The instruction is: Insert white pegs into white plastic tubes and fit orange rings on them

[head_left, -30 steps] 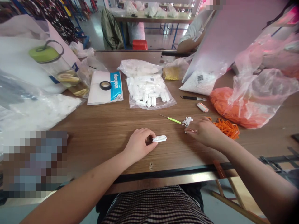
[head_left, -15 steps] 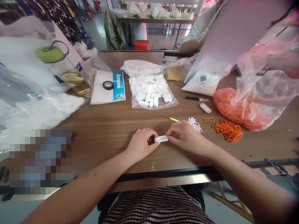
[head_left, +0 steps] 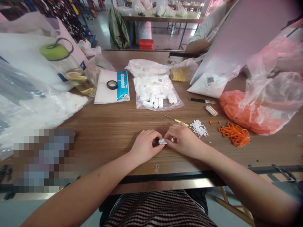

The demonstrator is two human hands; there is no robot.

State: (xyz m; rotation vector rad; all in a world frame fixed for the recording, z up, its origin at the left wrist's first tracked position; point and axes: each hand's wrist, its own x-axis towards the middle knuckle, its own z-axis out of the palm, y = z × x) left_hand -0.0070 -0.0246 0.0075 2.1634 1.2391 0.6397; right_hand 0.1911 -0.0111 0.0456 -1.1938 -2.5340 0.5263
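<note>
Near the front edge of the table, my left hand (head_left: 146,144) is closed, gripping the left end of a small white plastic block (head_left: 162,141) with rows of holes between thumb and fingers. My right hand (head_left: 183,138) is pinched at the block's right end, its fingers covering that part. A tiny white bit shows by the right fingers, too small to make out. Just beyond the right hand lies a green-handled pick (head_left: 181,122) with a thin metal tip. Beside it is a pile of small white plastic pieces (head_left: 199,128).
To the right are loose orange frames (head_left: 234,135), one single frame (head_left: 214,122), an orange-edged white block (head_left: 211,110), a black-handled blade (head_left: 201,101) and a bag of orange parts (head_left: 246,108). Farther back are bagged white blocks (head_left: 156,91), a notebook (head_left: 101,93) and a bottle (head_left: 75,75).
My right hand has moved slightly left, over the right part of the block, covering more of it. The white pile and the pick's handle are less hidden. The whole view has shifted a little.
</note>
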